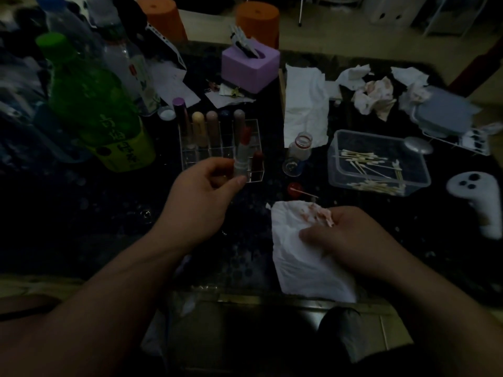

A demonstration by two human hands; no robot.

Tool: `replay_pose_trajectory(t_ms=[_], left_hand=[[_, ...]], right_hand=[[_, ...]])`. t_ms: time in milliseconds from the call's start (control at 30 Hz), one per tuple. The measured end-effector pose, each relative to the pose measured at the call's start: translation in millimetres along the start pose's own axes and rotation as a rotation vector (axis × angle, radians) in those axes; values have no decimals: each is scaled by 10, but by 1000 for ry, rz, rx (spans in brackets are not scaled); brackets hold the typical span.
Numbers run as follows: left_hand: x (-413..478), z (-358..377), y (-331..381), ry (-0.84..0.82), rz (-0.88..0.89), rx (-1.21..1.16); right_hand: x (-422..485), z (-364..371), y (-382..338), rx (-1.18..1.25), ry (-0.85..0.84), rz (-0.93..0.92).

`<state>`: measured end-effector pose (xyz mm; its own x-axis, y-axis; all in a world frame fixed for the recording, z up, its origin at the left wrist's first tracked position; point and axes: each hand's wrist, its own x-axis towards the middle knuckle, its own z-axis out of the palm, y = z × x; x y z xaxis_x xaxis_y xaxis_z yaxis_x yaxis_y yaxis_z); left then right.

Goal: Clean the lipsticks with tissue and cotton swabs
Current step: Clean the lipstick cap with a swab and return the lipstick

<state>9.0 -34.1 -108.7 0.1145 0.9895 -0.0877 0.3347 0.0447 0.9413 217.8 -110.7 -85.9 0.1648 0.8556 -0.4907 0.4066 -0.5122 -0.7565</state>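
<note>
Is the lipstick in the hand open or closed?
Open. The lipstick in the left hand shows its bare red tip, no cap on.

We find rack [220, 148] at centre, lipsticks [212, 126] standing in its back row. Left of it bottles [92, 104], behind it tissue box [250, 69], just right jar [299, 148]. Further right swab tub [378, 161], crumpled tissues [373, 96] behind it. Before rack, lipstick [242, 156] in our left hand [201, 197]; nearest us, tissue [296, 262] under our right hand [351, 240].

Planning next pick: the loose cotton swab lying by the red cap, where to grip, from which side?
Pinch the cotton swab mid-stick from above. It lies flat on the table, one tip at the red cap, so only the bare stick's sides are free.
</note>
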Motion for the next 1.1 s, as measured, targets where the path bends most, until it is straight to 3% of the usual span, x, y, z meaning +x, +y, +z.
replay_pose_trajectory(t_ms=[300, 467, 1100], left_hand=[[96, 79, -168, 86, 176, 485], [85, 117, -254, 72, 157, 607], [85, 135, -429, 112, 48, 431]], right_hand=[[-31, -9, 30, -110, -34, -6], [-12, -14, 61, -127, -41, -8], [-21, 4, 33, -128, -17, -80]])
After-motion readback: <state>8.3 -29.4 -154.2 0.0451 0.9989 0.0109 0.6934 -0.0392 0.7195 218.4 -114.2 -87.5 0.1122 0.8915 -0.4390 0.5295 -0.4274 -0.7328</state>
